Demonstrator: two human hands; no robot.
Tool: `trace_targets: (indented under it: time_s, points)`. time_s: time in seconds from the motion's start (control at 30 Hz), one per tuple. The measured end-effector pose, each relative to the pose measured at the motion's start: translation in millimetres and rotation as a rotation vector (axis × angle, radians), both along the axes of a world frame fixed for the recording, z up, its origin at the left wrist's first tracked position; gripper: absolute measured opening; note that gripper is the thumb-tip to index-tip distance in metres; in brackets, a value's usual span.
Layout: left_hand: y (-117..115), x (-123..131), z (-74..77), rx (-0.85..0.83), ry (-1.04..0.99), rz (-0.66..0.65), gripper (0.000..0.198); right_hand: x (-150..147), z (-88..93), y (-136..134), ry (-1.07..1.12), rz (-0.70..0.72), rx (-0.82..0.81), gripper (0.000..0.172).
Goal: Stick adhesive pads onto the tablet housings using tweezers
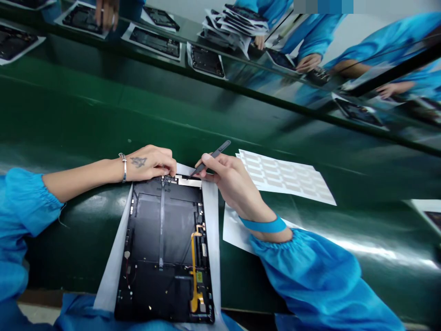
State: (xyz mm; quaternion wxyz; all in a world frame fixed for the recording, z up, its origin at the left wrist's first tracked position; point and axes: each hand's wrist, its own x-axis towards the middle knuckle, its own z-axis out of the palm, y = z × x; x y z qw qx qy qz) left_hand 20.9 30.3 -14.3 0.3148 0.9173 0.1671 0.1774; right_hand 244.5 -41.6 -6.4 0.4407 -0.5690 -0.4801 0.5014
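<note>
An open black tablet housing (pixel 148 243) lies on a white sheet (pixel 212 220), its inside facing up. An orange flex cable (pixel 194 262) runs along its right side and a grey ribbon strip (pixel 161 216) down the middle. My left hand (pixel 151 162) is closed at the housing's top edge, fingers curled beside a small circuit board (pixel 169 179); the fingertips are partly hidden. In my right hand (pixel 227 177) is a pair of dark tweezers (pixel 215 152), gripped near the tips. They point down at a pale rectangular strip (pixel 189 182) at the housing's top right; contact I cannot tell.
Sheets of pale stickers (pixel 285 174) lie right of my right hand, with another white sheet (pixel 234 230) under my forearm. Beyond a dark rail, several tablet housings (pixel 206 59) and a stack of them (pixel 237 25) sit on a conveyor. Co-workers' hands (pixel 309 62) work across it.
</note>
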Motion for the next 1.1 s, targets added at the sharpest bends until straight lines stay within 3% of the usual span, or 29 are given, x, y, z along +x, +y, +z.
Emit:
trace_targets:
  time_s: [1.1]
  points:
    - [0.6, 1.3, -2.0, 0.049, 0.017, -0.016, 0.024, 0.4, 0.0, 0.6, -0.083, 0.009, 0.007, 0.049]
